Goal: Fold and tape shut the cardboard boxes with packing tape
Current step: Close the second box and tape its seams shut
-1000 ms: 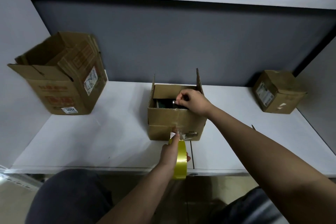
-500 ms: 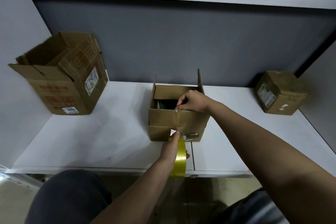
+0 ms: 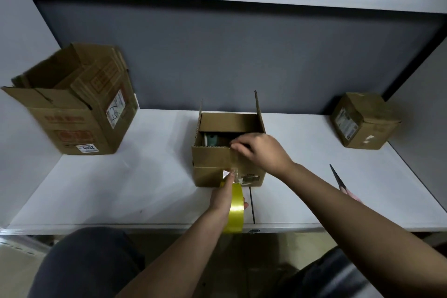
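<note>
The white table [image 3: 145, 189] carries three cardboard boxes. The big box [image 3: 72, 109] stands open at the far left, a small closed box [image 3: 362, 123] sits at the far right, and the middle box [image 3: 227, 152] is the one in hand, just in front of the person with its side flaps upright and something dark and green inside. The right hand [image 3: 261, 152] rests at the near top edge, fingers curled and pinching what looks like the tape end against the front wall. The left hand [image 3: 223, 197] grips the yellow tape roll [image 3: 235, 208] just below the box front, with a clear strip stretched up from it.

To do this well, the strip should probably stay taut and straight; the flaps likely need folding flat before tape crosses the top, or it will bridge an open gap. The right hand should press firmly so the end does not peel. Scissors [image 3: 341, 184] lie on the table beside the right forearm, handy for cutting.
</note>
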`<state>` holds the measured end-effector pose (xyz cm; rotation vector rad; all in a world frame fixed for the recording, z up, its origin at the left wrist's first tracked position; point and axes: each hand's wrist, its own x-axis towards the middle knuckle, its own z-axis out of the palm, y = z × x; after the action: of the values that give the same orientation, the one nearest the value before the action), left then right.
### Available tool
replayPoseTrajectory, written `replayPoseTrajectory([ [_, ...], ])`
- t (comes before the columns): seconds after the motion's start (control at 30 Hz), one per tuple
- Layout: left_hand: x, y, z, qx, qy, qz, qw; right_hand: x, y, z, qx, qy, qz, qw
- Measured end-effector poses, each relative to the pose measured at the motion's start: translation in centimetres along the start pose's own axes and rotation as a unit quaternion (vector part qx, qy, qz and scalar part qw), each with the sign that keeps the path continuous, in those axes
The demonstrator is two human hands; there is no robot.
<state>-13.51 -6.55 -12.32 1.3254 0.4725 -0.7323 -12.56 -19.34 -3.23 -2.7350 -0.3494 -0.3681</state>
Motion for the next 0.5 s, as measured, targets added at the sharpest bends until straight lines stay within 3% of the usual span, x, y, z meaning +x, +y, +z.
replayPoseTrajectory([
  [0.23, -0.33, -0.08, 0.01, -0.012, -0.009, -0.003, 1.0, 0.12, 0.24, 0.76, -0.083, 0.015, -0.027, 0.996],
  [0.4, -0.35, -0.2, -0.47, 0.012, -0.006, -0.006, 1.0, 0.37, 0.11, 0.5, -0.056, -0.101, 0.027, 0.993],
  [0.5, -0.22, -0.03, -0.58, 0.014, -0.007, -0.011, 1.0, 0.63, 0.3, 0.46, -0.033, -0.112, 0.048, 0.992],
])
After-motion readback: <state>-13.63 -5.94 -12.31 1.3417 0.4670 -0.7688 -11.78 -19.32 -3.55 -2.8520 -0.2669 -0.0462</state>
